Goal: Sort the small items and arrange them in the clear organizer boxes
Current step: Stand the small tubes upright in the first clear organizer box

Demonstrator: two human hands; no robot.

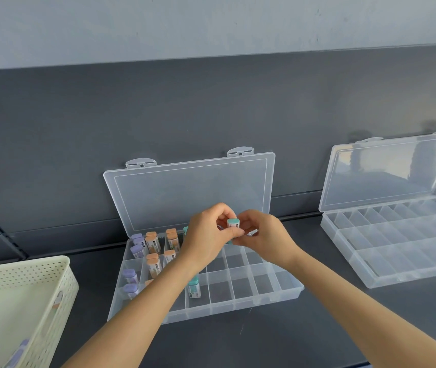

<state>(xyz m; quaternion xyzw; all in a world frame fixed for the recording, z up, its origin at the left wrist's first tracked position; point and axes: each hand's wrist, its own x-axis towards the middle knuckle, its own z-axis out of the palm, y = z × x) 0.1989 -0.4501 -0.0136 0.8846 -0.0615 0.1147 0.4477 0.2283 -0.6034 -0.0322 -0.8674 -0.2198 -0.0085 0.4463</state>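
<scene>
Teal-capped case (233, 224) stands upright between left hand (206, 236) and right hand (267, 235).

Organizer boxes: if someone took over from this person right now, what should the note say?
Left hand and right hand both pinch a teal-capped tube above the middle organizer box.
Done: purple tubes fill its left compartments, orange tubes sit beside them, one teal tube is in the front row.
Left: place the held tube; the cream basket holds a few more; the right organizer box is open, with nothing visible inside.
</scene>
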